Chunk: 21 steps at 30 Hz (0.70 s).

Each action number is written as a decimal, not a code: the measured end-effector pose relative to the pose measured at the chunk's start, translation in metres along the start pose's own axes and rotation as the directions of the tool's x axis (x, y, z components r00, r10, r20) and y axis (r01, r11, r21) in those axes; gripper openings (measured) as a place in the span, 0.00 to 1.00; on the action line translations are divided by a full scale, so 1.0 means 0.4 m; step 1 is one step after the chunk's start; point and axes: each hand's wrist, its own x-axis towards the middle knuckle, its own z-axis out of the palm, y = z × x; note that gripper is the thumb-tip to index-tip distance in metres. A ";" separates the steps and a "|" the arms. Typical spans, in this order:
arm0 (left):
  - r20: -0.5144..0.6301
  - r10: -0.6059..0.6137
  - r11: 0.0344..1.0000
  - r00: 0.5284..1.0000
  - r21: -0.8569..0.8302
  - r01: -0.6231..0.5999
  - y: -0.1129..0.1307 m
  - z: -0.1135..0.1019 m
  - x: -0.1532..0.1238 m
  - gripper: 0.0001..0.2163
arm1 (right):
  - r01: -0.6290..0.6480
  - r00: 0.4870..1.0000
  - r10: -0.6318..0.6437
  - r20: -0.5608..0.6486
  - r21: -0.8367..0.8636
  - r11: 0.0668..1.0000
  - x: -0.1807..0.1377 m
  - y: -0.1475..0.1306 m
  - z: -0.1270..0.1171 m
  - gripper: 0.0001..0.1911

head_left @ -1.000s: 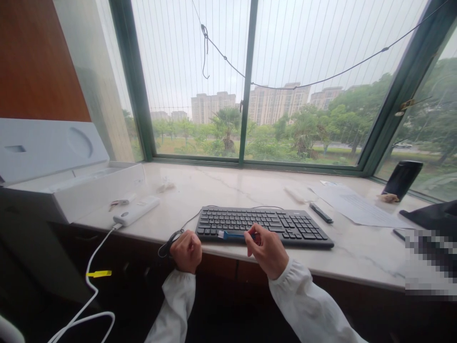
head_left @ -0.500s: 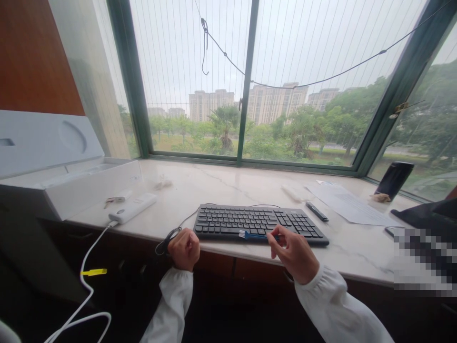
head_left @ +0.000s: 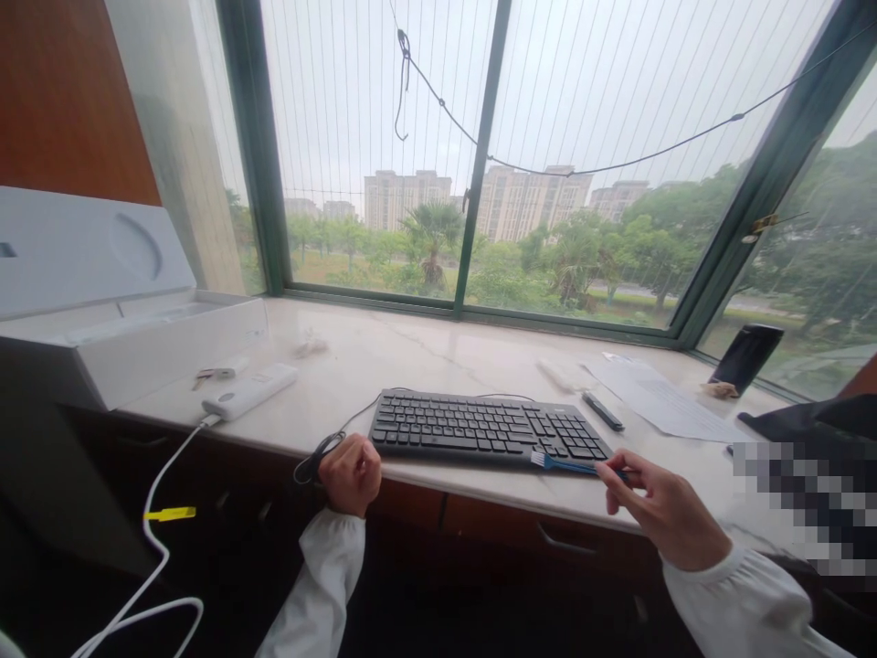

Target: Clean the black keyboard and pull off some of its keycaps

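Note:
A black keyboard (head_left: pixel 472 429) lies on the pale desk close to its front edge. My right hand (head_left: pixel 661 503) pinches the handle of a small blue cleaning brush (head_left: pixel 565 464) between thumb and fingers. The white bristles point left and lie against the keyboard's front edge, below the number keys. My left hand (head_left: pixel 351 475) is curled into a fist at the keyboard's front left corner, and nothing sticks out of it. A bundled black cable (head_left: pixel 316 461) lies just left of that fist, partly behind it.
An open white box (head_left: pixel 164 338) stands at the left, near a white power bank (head_left: pixel 250 393) with a white cable (head_left: pixel 161 539) hanging down. Right of the keyboard lie a dark slim object (head_left: pixel 603 411) and a paper sheet (head_left: pixel 658 393). A window runs behind.
My right hand has moved right with the brush along the keyboard's front edge, from below the letter keys to below the number keys. My left fist stays in place.

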 end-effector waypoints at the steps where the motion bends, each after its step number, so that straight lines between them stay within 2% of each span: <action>1: -0.004 0.004 1.000 1.000 0.006 -0.004 0.000 0.000 0.001 0.13 | -0.019 1.000 0.018 -0.014 -0.015 1.000 -0.001 0.021 -0.011 0.18; 9: -0.015 -0.026 1.000 1.000 0.015 0.027 0.014 -0.005 0.010 0.14 | -0.158 0.987 0.156 -0.027 -0.144 0.977 -0.002 0.191 -0.122 0.23; 16: -0.030 -0.023 1.000 0.999 0.007 0.023 0.031 -0.012 0.023 0.14 | -0.345 0.937 0.329 -0.120 -0.164 0.924 -0.024 0.250 -0.170 0.24; 19: -0.037 -0.022 1.000 0.999 0.019 0.023 0.029 -0.011 0.022 0.13 | -0.341 0.936 0.322 -0.139 -0.140 0.930 -0.029 0.269 -0.174 0.24; 21: -0.038 -0.015 0.999 0.999 0.029 0.016 0.025 -0.010 0.020 0.13 | -0.297 0.933 0.258 -0.250 -0.133 0.946 -0.025 0.285 -0.178 0.22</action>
